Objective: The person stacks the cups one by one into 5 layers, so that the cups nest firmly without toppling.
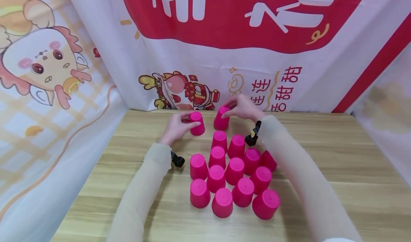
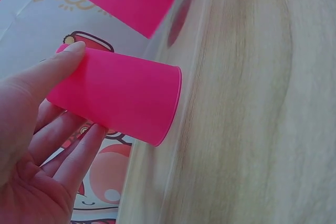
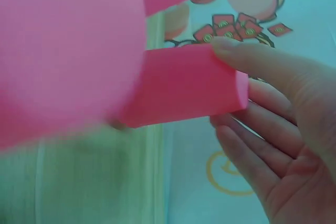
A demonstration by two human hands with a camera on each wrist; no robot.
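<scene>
At the back of the table, my left hand (image 1: 178, 126) pinches a pink cup (image 1: 197, 123) between thumb and fingers. The cup is upside down, its closed end up; in the left wrist view the cup (image 2: 121, 93) shows its rim near the wood. My right hand (image 1: 243, 107) grips a second pink cup (image 1: 221, 118), tilted slightly; the right wrist view shows thumb and fingers near the closed end of that cup (image 3: 189, 85). In front of both hands, several upside-down pink cups (image 1: 234, 170) stand grouped. One cup (image 1: 268, 160) leans or lies on its side by the right forearm.
The wooden table (image 1: 337, 156) meets a printed cloth backdrop (image 1: 128, 74) just behind the hands. Another cloth (image 1: 57, 135) hangs along the left side. Black wrist cameras (image 1: 177, 160) hang under both wrists, the right one close to the cups.
</scene>
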